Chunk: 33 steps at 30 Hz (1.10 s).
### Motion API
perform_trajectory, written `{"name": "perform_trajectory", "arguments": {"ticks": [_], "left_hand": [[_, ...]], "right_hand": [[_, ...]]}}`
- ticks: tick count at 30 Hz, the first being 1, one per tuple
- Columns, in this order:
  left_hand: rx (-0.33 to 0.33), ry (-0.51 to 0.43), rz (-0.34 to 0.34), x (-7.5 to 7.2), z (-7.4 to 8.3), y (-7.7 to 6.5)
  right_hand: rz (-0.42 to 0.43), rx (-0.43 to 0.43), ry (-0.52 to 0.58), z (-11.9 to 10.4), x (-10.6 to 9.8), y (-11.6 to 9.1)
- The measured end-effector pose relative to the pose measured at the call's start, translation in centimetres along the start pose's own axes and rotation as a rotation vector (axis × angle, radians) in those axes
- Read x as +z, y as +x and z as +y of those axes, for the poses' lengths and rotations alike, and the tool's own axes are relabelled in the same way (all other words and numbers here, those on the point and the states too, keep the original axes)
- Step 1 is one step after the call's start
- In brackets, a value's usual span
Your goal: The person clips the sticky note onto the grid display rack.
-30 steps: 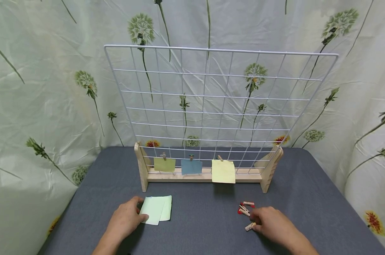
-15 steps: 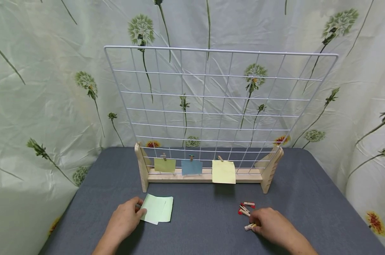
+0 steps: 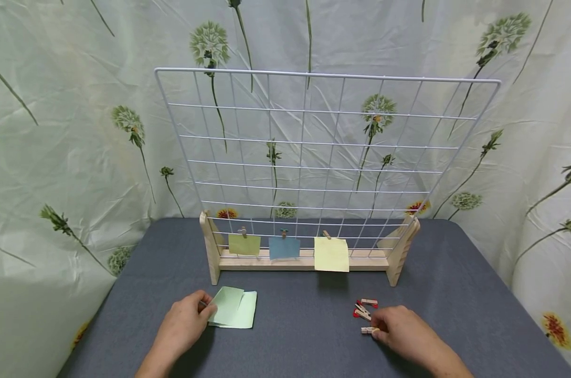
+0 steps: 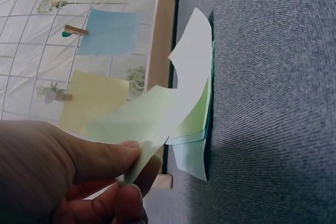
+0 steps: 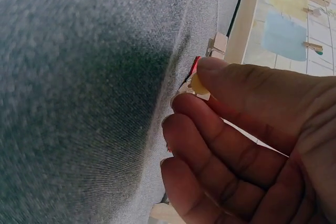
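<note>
My left hand (image 3: 183, 321) pinches a pale green sticky note (image 3: 226, 305) by its near edge, between thumb and fingers. That note is lifted and bent in the left wrist view, over several more green notes (image 3: 249, 316) lying on the cloth. On the right, my right hand (image 3: 405, 331) pinches a small wooden clothespin (image 3: 367, 331) with a yellow end (image 5: 199, 85), just by the table. More wooden clothespins (image 3: 362, 313) with red ends lie just beyond its fingertips. The fingers partly hide the held clothespin.
A white wire grid (image 3: 314, 112) on a wooden stand (image 3: 276, 263) rises at the back of the dark grey table (image 3: 295, 346). Clothespins fix an olive note (image 3: 244, 245), a blue note (image 3: 284, 248) and a yellow note (image 3: 331, 255) low on it. Floral cloth (image 3: 77, 173) hangs behind.
The left hand's top green note has come up off the notes below and bends more. The clothespin in my right hand has turned from slanted to nearly level. Both hands have barely shifted.
</note>
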<state>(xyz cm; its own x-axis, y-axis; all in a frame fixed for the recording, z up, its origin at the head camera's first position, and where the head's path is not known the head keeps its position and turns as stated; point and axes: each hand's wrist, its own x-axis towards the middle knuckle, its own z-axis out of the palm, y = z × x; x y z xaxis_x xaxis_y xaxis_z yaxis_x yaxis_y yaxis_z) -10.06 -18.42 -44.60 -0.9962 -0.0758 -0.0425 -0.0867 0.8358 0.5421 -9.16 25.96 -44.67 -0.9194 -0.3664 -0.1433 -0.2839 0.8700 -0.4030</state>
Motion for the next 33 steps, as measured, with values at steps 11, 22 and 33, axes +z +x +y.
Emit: {"name": "perform_trajectory", "arguments": {"ticks": [11,22,33], "left_hand": [[0.01,-0.013,0.042,-0.7,0.1,-0.3],[-0.038,-0.025,0.062,-1.6,0.4,-0.5],[-0.038,-0.028,0.09,-1.8,0.7,-0.5]], "right_hand": [[0.016,-0.009,-0.019,-0.3,-0.1,0.1],[0.181,-0.065,-0.055,-0.5,-0.1,0.0],[0.371,-0.071,-0.08,-0.4,-0.3,-0.4]]}}
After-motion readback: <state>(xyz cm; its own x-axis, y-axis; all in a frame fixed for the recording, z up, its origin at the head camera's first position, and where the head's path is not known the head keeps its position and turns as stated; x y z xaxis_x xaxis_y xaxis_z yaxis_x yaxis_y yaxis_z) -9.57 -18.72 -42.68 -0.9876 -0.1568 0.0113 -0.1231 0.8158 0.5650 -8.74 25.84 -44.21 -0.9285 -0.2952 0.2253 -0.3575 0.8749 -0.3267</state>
